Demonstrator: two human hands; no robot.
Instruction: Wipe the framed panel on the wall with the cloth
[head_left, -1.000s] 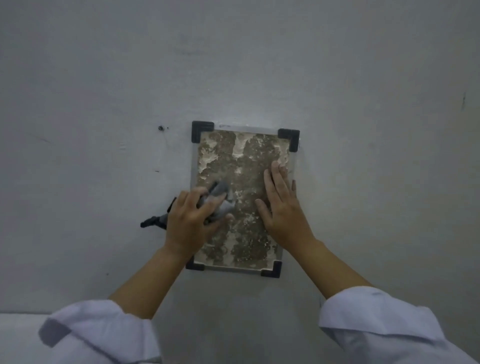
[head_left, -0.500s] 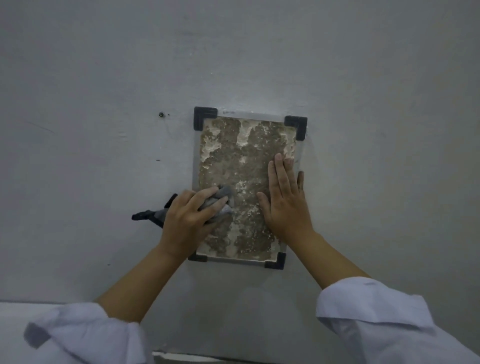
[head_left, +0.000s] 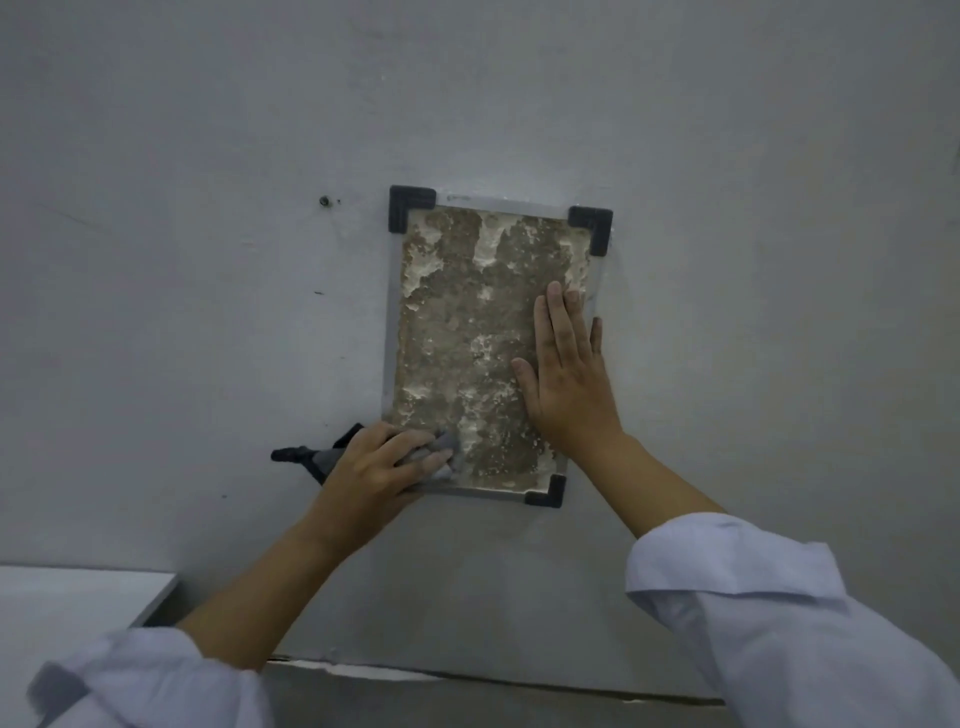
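A: What is seen left of the panel (head_left: 467, 332)?

B: A small dark hole (head_left: 324, 201) is seen in the wall (head_left: 208, 130), off the panel's upper left corner. Lower down, a dark tail of the cloth (head_left: 441, 457) is seen sticking out past the panel's lower left corner.

A: And how is the cloth held?

B: It is bunched and gripped in the left hand (head_left: 376, 467), fingers curled over it, and it is pressed against the panel's lower left area, just above the bottom frame edge.

A: How is the panel itself described?

B: It is mounted on the wall, slightly tilted, with a grey frame and black corner pieces (head_left: 410, 205). Its brown surface is mottled with pale patches.

A: What is found on the panel's right side?

B: The right hand (head_left: 569, 379) is laid flat and open there, nothing held, fingers pointing up along the right frame edge. Pale sleeves (head_left: 753, 613) are seen below the panel.
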